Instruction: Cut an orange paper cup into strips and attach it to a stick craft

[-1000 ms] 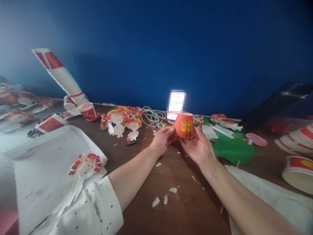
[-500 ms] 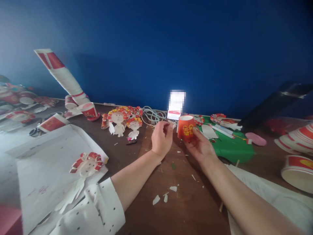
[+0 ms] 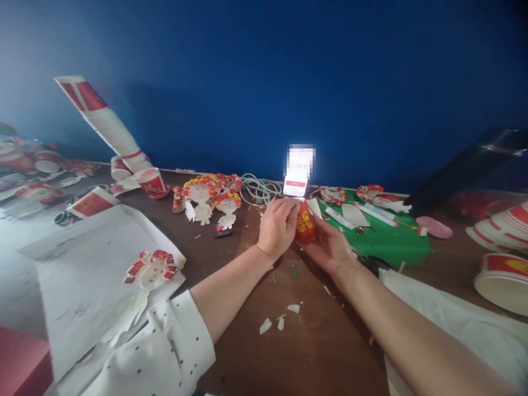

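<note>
Between my hands is a red paper cup (image 3: 306,224) with yellow lettering, held above the brown table. My right hand (image 3: 330,247) grips it from the right and below, fingers wrapped round its side. My left hand (image 3: 279,226) is closed, its fingertips pressed together against the cup's upper left edge; whether they pinch something there I cannot make out. A lit phone (image 3: 295,186) stands upright just behind the cup. Paper scraps (image 3: 266,325) lie on the table nearer to me.
Paper-cut figures (image 3: 201,193) and a coiled cable (image 3: 259,187) lie at the back. A green sheet (image 3: 385,245) with glue tubes is on the right, beside paper cups (image 3: 504,280). Leftward, a leaning stack of cups (image 3: 111,132) rises behind white paper (image 3: 103,264) bearing a curly-haired paper face (image 3: 152,272).
The cup has tilted and moved left, and my left hand has come against it. Before, the hands were apart, with the cup upright in my right hand alone.
</note>
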`<action>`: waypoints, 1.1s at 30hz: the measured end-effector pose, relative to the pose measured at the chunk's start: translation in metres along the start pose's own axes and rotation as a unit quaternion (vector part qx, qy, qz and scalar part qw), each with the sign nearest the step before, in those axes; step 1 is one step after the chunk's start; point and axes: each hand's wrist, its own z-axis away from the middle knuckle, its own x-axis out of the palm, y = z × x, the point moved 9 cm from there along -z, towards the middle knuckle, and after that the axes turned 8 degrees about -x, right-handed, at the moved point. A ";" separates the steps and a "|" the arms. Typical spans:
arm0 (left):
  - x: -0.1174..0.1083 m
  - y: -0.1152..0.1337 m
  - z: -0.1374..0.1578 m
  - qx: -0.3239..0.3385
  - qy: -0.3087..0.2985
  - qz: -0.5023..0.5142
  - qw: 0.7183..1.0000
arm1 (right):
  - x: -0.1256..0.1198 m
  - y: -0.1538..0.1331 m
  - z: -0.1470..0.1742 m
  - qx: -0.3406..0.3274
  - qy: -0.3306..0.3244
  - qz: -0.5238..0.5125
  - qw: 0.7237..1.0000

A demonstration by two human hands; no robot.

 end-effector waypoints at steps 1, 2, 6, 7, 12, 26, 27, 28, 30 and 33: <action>0.000 -0.001 -0.001 -0.003 -0.002 -0.006 1.000 | 0.001 0.001 0.001 0.007 -0.005 -0.001 1.000; 0.000 -0.002 -0.001 -0.006 -0.007 -0.013 1.000 | 0.001 0.003 0.001 0.014 -0.007 -0.001 1.000; 0.000 -0.007 -0.001 -0.016 -0.050 -0.045 0.998 | 0.004 0.007 0.003 0.025 -0.023 0.006 0.999; 0.000 -0.007 -0.001 -0.013 -0.061 -0.052 0.997 | 0.005 0.008 0.004 0.027 -0.028 0.005 0.999; -0.001 -0.003 0.002 0.020 -0.097 -0.078 0.992 | 0.001 0.011 0.003 0.031 -0.023 -0.006 0.999; -0.004 0.012 0.010 0.068 -0.080 -0.060 0.993 | -0.006 0.010 0.008 0.077 -0.024 0.053 0.995; -0.005 0.010 0.010 0.065 -0.076 -0.056 0.993 | -0.006 0.006 0.008 0.079 -0.033 0.066 0.994; -0.007 0.008 0.010 0.061 -0.071 -0.052 0.994 | -0.006 0.002 0.008 0.080 -0.040 0.078 0.993; -0.010 0.003 0.009 0.049 -0.058 -0.042 0.996 | -0.008 -0.005 0.009 0.084 -0.047 0.094 0.991; -0.014 -0.007 0.008 0.016 -0.042 -0.032 0.998 | -0.013 -0.012 0.009 0.098 -0.042 0.082 0.991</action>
